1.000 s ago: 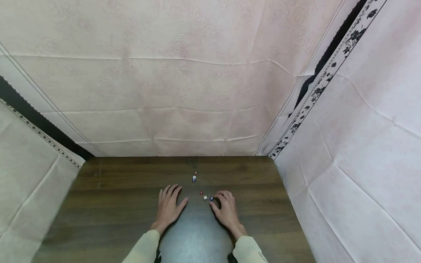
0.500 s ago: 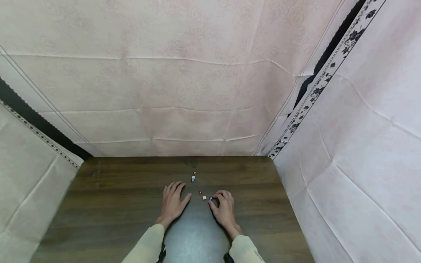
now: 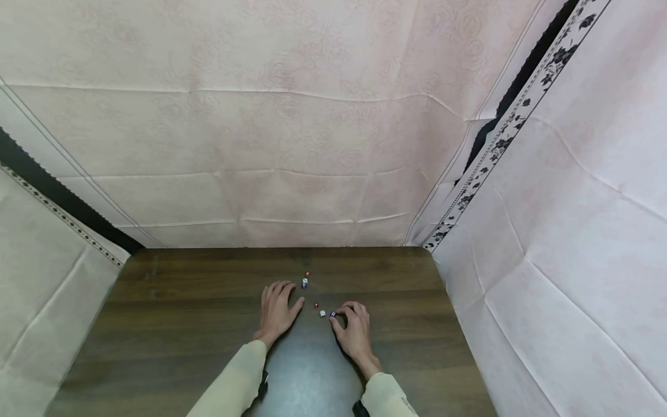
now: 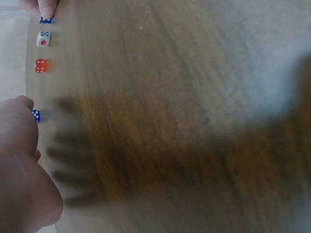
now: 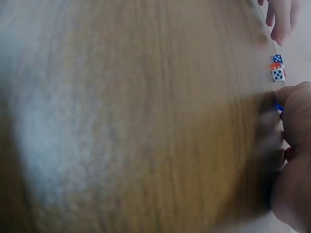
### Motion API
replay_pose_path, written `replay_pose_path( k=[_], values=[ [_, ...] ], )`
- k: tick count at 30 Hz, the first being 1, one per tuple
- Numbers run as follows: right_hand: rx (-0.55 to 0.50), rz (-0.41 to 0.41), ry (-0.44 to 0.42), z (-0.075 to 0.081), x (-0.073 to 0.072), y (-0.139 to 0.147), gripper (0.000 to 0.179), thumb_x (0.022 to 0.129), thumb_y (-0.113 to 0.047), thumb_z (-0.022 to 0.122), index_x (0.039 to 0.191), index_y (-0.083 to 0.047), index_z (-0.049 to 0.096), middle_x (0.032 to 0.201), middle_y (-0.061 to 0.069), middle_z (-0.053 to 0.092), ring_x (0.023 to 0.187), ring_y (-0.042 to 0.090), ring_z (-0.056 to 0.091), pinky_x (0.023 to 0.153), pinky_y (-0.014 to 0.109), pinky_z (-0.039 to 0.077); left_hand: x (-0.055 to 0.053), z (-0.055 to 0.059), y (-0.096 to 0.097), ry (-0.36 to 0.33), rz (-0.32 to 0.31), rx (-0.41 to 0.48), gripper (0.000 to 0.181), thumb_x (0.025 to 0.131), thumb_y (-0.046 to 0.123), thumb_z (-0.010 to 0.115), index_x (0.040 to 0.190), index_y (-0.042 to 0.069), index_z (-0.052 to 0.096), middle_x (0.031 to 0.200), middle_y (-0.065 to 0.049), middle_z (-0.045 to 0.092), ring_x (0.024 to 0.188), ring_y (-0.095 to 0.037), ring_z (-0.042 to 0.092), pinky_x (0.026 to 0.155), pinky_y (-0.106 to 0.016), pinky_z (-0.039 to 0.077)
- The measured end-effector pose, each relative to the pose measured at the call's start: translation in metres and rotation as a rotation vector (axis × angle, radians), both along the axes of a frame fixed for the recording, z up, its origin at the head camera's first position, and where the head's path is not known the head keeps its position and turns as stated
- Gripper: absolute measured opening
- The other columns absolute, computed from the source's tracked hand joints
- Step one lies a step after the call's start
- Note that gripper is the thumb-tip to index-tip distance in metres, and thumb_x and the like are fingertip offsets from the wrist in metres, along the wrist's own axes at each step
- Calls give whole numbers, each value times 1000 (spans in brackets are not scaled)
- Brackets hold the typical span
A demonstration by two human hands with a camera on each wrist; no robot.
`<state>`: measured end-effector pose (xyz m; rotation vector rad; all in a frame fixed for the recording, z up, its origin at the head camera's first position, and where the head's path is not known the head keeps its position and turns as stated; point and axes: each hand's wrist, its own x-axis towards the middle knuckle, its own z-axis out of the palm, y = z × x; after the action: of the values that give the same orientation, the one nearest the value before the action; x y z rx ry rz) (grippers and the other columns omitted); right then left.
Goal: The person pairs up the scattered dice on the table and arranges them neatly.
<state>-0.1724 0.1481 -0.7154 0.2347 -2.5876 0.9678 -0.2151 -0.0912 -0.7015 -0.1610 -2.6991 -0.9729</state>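
In the head view my left hand (image 3: 278, 310) hovers over the table with its fingers loosely extended, just left of the farther dice. Nearest to it is a blue die (image 3: 304, 285), with a white die (image 3: 304, 281) touching or right behind it and a small orange-red die (image 3: 307, 274) beyond. My right hand (image 3: 354, 330) pinches another blue die (image 3: 333, 314) between thumb and forefinger, low at the tabletop. Left of that die lie a white die (image 3: 322, 313) and a red die (image 3: 316, 305). In the right wrist view the pinched blue die (image 5: 279, 107) is mostly hidden by fingers.
The dice lie on a dark wood-grain table (image 3: 198, 324), whose far edge meets a pale hanging cloth (image 3: 312, 197). More white cloth (image 3: 563, 260) hangs along the right side, and another sheet (image 3: 47, 289) along the left.
My left hand has moved forward and to the right, closer to the farther blue die. The right hand stays at its blue die. The dice keep their arrangement.
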Motion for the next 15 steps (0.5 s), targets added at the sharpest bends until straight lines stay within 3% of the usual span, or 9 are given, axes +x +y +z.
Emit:
replay_pose_path(
  k=[4,15],
  values=[
    [-8,-4,-8,0,1,2,18,90,-16,97,100,-10,83,116,4,73,118,28,65,108,53,49,-5,-2,4,16,7,-23,45,100,30,88,136,4,77,145,-22,73,145,-49,59,129,-79,33],
    [-7,7,-1,2,2,1,16,92,-15,96,100,-9,83,117,6,73,117,29,65,106,54,49,-17,0,12,-26,34,-60,36,101,30,87,127,6,81,138,-19,76,139,-47,63,129,-75,34]
  ],
)
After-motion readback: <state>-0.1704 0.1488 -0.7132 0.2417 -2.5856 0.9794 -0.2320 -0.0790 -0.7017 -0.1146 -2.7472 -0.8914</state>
